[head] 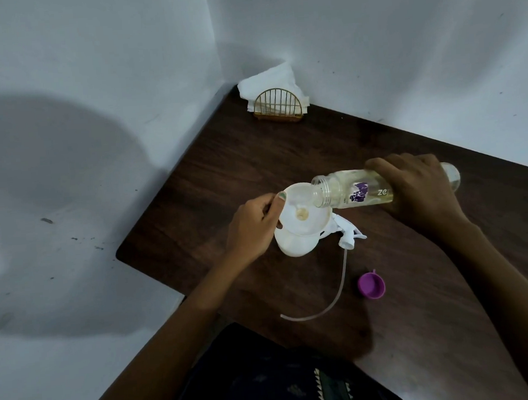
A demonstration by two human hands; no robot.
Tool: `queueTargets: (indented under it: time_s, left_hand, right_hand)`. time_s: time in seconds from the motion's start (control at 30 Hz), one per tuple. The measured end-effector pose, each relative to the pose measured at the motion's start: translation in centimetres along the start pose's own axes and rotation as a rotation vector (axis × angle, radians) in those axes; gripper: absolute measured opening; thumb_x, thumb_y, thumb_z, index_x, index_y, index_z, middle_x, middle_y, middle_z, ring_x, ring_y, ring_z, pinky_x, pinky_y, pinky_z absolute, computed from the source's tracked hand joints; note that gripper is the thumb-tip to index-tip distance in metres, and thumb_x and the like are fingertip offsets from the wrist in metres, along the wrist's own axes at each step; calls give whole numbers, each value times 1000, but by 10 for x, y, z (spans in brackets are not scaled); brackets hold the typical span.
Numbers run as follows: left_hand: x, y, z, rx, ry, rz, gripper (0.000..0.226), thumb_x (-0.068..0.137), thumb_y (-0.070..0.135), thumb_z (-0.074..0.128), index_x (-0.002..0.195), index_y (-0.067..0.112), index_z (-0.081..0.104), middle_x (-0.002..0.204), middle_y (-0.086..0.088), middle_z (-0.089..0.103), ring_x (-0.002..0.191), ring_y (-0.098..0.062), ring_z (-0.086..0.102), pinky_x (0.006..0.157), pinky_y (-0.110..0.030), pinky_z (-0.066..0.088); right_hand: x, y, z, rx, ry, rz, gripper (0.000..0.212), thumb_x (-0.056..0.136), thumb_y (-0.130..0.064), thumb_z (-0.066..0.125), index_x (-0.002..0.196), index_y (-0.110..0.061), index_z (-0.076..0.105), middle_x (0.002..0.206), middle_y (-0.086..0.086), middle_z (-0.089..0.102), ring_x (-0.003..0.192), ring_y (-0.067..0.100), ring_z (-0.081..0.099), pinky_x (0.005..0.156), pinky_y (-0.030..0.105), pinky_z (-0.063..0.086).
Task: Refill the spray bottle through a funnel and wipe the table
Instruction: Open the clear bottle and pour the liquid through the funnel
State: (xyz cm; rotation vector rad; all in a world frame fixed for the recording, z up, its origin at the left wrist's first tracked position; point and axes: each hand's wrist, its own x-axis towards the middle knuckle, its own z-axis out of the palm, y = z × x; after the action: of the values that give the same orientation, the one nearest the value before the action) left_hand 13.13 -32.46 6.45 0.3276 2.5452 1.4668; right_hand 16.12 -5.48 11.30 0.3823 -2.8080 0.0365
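Two bottles (356, 193); one funnel (301, 216); one cap (371, 286)

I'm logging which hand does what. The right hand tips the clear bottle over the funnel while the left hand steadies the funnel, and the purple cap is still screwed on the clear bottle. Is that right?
Not quite. The purple cap is off and lies on the table, as the head view shows. The rest stands: the right hand tips the clear bottle over the funnel while the left hand steadies the funnel.

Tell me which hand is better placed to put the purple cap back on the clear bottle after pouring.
Left, probably. The right hand holds the clear bottle tilted over the funnel, so it is busy. The left hand only pinches the funnel rim and could reach the purple cap nearby.
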Motion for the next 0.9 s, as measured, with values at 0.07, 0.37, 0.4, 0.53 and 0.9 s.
queueTargets:
  time_s: [0.07,0.37,0.4,0.53,0.9]
  left_hand:
    - [0,0,0,2,4,-6,40,95,46,41,68,22,59,50,17,56,50,-2,53,55,-31,42]
    - [-1,-1,0,13,17,-9,40,95,46,41,67,23,58,52,9,57,53,-6,56,57,-32,45]
    - [-1,-2,0,12,20,-5,39,97,43,42,66,24,57,51,10,56,52,-6,55,57,-32,45]
    - [-1,-3,1,6,25,-7,39,98,41,43,62,29,53,48,12,54,50,-5,53,55,-30,41]
    - [-1,-4,0,5,27,3,36,96,44,42,66,31,55,53,9,56,53,-7,56,59,-34,47]
  right_hand:
    - [0,0,1,3,14,-1,53,66,-20,83,112,-14,56,92,11,65,79,33,60,72,42,40]
    - [0,0,2,8,35,-7,54,64,-16,84,111,-13,57,90,12,65,77,34,61,70,42,41]
    - [0,0,2,9,33,-7,54,64,-16,84,111,-13,57,90,12,65,77,34,61,70,42,41]
    - [1,1,3,2,30,-6,53,64,-16,84,111,-13,58,92,12,66,78,34,61,71,42,41]
    - [1,-1,2,-15,41,-8,54,63,-16,85,110,-12,59,91,12,66,78,34,61,71,41,41]
